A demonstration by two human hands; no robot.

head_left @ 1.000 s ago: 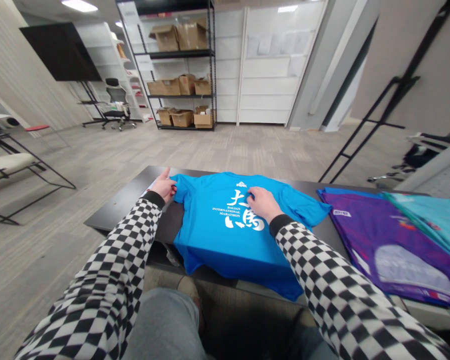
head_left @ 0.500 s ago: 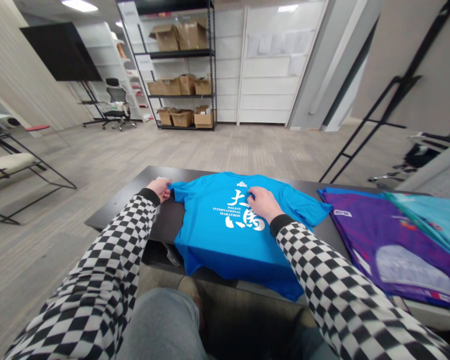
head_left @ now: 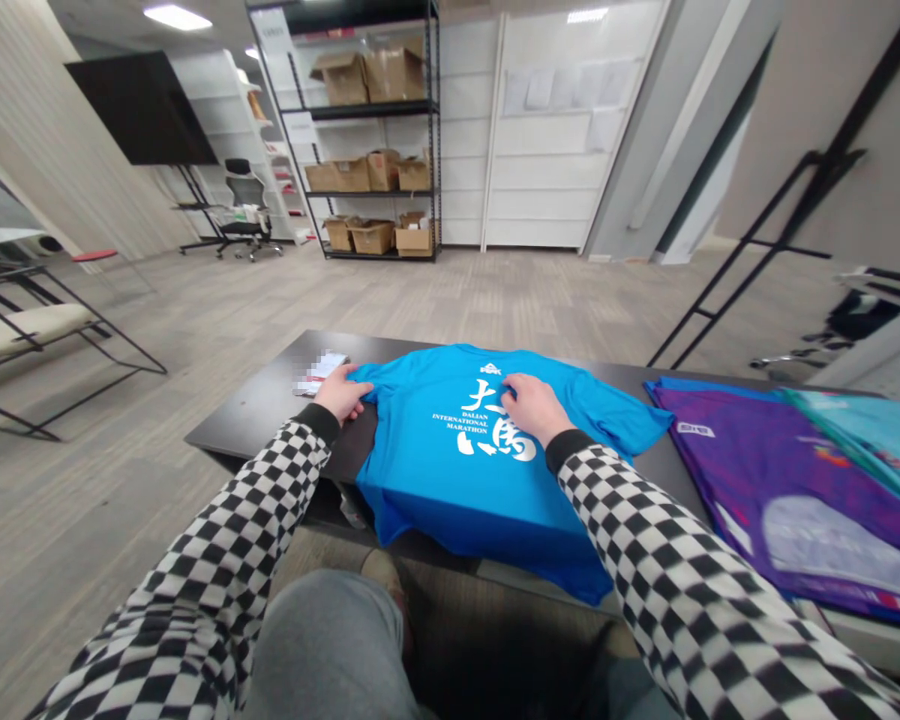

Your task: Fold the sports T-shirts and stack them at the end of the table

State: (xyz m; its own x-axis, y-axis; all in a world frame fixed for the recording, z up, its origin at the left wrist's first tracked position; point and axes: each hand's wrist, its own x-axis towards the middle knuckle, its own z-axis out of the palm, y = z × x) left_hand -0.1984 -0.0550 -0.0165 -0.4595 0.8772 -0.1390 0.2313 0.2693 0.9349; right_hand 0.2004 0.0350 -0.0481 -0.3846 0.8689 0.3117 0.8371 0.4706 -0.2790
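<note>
"Left hand (head_left: 343,394) has shifted slightly inward, bent at the sleeve (head_left: 390,374) of the blue T-shirt (head_left: 457,490); can't tell if it grips."
"And the right hand (head_left: 534,405)?"
"Half-curled on the white print (head_left: 521,447), holding nothing visible, likely steadying the cloth draped smoothly over the dark table (head_left: 251,400) and its edge."

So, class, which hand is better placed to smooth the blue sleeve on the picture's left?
Probably the left: the left hand is already at that sleeve, while the right hand is across at the white print.
</note>
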